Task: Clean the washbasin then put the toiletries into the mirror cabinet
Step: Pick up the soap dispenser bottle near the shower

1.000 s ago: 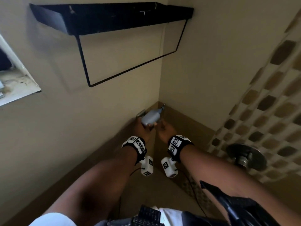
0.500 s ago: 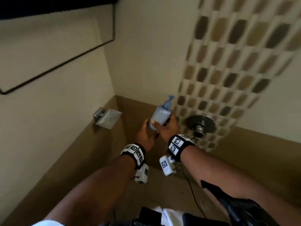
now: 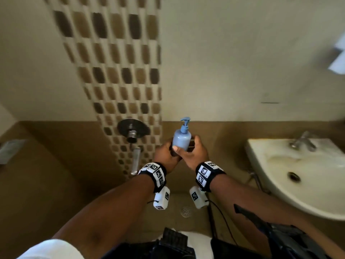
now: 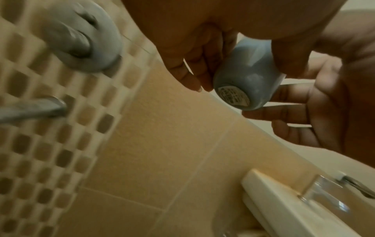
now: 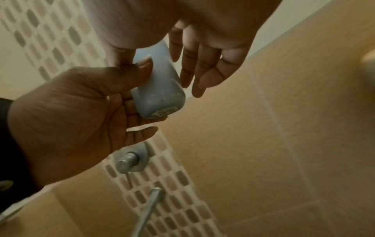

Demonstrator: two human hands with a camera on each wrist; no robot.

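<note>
Dim, warm light. Wide-angle bending at edges; motion blur smears the mosaic tile strip (image 3: 119, 75); wrist views soft.

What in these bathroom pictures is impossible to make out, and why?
- Sticker print under the blue pump bottle: left wrist view, too small and blurred to read.
- Mirror cabinet: in none of the views.
- Washbasin: head view, its right part cut off by the picture edge.
- White object high on the wall: head view, blurred and cut off at the edge.
- Bottle's fill level: opaque body in all views, partly covered by the left hand and right hand.

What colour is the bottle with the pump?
Light blue pump bottle, with a darker blue pump; clearest in the head view.
</note>
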